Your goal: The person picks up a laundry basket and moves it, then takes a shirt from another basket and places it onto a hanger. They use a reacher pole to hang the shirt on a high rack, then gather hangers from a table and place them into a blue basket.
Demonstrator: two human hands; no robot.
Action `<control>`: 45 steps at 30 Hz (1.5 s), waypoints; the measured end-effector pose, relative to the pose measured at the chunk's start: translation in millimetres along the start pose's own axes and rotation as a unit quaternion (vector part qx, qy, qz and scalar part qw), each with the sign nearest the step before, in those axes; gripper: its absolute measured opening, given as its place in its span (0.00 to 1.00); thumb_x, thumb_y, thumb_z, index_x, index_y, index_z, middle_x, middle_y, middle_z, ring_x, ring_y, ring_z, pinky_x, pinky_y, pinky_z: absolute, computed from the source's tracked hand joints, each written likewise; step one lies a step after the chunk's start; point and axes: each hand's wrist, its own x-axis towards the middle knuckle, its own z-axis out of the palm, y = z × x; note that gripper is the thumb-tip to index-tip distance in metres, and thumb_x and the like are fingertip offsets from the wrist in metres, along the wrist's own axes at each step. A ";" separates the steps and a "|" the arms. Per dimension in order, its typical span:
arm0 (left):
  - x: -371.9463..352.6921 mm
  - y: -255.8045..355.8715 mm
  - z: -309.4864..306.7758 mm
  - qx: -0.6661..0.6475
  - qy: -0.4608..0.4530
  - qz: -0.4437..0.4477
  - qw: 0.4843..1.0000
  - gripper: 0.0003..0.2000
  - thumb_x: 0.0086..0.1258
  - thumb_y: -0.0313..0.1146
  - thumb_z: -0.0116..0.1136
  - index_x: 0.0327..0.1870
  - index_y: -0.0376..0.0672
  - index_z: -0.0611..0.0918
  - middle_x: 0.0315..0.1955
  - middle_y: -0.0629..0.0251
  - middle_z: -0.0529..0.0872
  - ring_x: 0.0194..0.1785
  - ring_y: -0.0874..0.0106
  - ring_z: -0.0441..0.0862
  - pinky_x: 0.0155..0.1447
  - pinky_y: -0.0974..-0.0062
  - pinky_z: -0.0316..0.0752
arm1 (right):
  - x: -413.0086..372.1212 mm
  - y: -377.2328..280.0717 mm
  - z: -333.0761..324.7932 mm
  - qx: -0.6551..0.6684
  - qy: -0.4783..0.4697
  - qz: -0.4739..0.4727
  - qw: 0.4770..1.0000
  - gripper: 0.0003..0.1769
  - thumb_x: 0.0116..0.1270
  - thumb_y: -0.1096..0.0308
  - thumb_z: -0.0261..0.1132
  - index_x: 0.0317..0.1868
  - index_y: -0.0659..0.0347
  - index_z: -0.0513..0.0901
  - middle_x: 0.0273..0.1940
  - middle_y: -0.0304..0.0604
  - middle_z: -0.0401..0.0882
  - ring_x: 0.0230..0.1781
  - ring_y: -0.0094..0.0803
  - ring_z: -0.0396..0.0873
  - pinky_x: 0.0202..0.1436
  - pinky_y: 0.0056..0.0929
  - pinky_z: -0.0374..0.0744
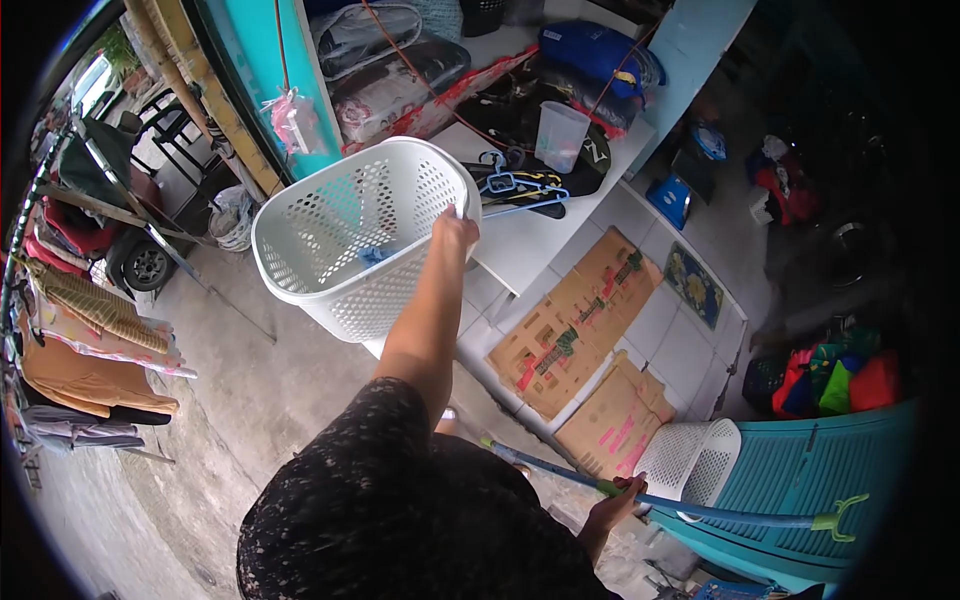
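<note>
A white perforated laundry basket [345,300] is held by its right rim in my left hand [456,228], fingers wrapped round the edge. A small blue item [376,255] lies inside at the bottom. My right hand [622,497], low at the right, is closed round a long blue clothes pole [730,513] with a green forked hook at its right end. Several plastic hangers [522,187] lie on a white shelf [510,255] just beyond the basket.
A translucent container [562,137] and packed bedding [400,85] sit on the shelf. Flattened cardboard [575,320] covers floor tiles. Another white basket [690,460] stands by a teal louvred door [830,455]. Clothes [95,375] hang at left. A bucket [232,222] stands near the doorway.
</note>
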 end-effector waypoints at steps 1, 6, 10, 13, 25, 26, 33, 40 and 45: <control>22.3 14.4 11.8 -0.029 0.013 -0.034 0.999 0.05 0.54 0.30 0.61 0.31 0.48 0.80 0.34 0.77 0.81 0.32 0.77 0.78 0.36 0.79 0.73 | 4.9 8.3 -4.8 -0.003 0.000 -0.005 1.000 0.17 0.65 0.57 0.51 0.21 0.56 0.63 0.17 0.34 0.58 0.22 0.26 0.63 0.32 0.25 0.65; 16.8 48.4 35.4 0.021 0.044 0.023 0.999 0.05 0.58 0.36 0.52 0.29 0.48 0.79 0.25 0.66 0.79 0.29 0.70 0.74 0.28 0.68 0.69 | -4.5 -7.7 0.2 0.072 0.051 0.009 0.996 0.14 0.64 0.61 0.55 0.22 0.55 0.65 0.18 0.32 0.62 0.20 0.20 0.63 0.23 0.20 0.65; 41.5 97.4 91.6 -0.036 0.044 0.067 0.996 0.07 0.60 0.34 0.49 0.34 0.49 0.80 0.30 0.70 0.81 0.34 0.68 0.76 0.29 0.61 0.65 | -7.9 -0.1 -33.0 0.062 0.121 0.046 0.990 0.15 0.63 0.60 0.57 0.22 0.58 0.67 0.17 0.34 0.65 0.20 0.22 0.67 0.25 0.22 0.65; 16.6 85.6 91.5 -0.129 0.055 0.039 0.989 0.08 0.60 0.33 0.48 0.35 0.48 0.80 0.30 0.70 0.81 0.33 0.69 0.76 0.40 0.60 0.61 | -17.2 6.4 -59.2 0.059 0.192 0.027 0.979 0.17 0.62 0.60 0.58 0.20 0.59 0.67 0.16 0.36 0.65 0.19 0.23 0.67 0.25 0.22 0.66; 51.9 134.2 97.8 -0.203 0.192 -0.167 0.946 0.10 0.61 0.34 0.46 0.37 0.47 0.81 0.29 0.68 0.78 0.41 0.71 0.73 0.43 0.65 0.63 | -44.2 0.2 -98.2 0.054 0.292 0.038 0.954 0.17 0.62 0.60 0.59 0.19 0.57 0.67 0.17 0.36 0.65 0.20 0.24 0.65 0.28 0.23 0.66; 62.3 151.8 96.2 -0.180 0.198 -0.168 0.949 0.10 0.61 0.34 0.47 0.37 0.47 0.81 0.29 0.68 0.77 0.40 0.71 0.73 0.42 0.67 0.64 | -44.0 -1.5 -97.1 0.050 0.285 0.030 0.957 0.17 0.62 0.60 0.59 0.19 0.58 0.67 0.17 0.36 0.65 0.20 0.24 0.65 0.28 0.24 0.66; 80.5 262.7 9.7 0.419 -0.106 0.285 0.856 0.10 0.60 0.34 0.52 0.39 0.41 0.79 0.25 0.67 0.77 0.35 0.72 0.76 0.36 0.75 0.68 | -31.5 -2.4 -88.4 0.052 0.253 0.031 0.966 0.14 0.62 0.61 0.58 0.22 0.58 0.68 0.18 0.35 0.66 0.20 0.22 0.65 0.26 0.21 0.66; -34.0 45.2 -15.0 0.594 -0.478 0.473 0.441 0.11 0.61 0.32 0.53 0.42 0.38 0.77 0.28 0.67 0.78 0.38 0.76 0.76 0.42 0.80 0.70 | 13.5 -34.9 -51.2 0.023 0.134 0.032 0.990 0.08 0.61 0.66 0.58 0.35 0.62 0.75 0.21 0.34 0.70 0.21 0.19 0.68 0.25 0.18 0.66; -85.0 -178.9 -170.4 0.810 -0.576 -0.013 0.110 0.08 0.60 0.24 0.56 0.40 0.38 0.75 0.30 0.71 0.77 0.36 0.81 0.74 0.42 0.82 0.71 | 41.5 -55.4 -40.3 0.069 -0.004 0.052 0.996 0.11 0.59 0.69 0.59 0.42 0.63 0.76 0.29 0.35 0.74 0.28 0.19 0.70 0.31 0.17 0.68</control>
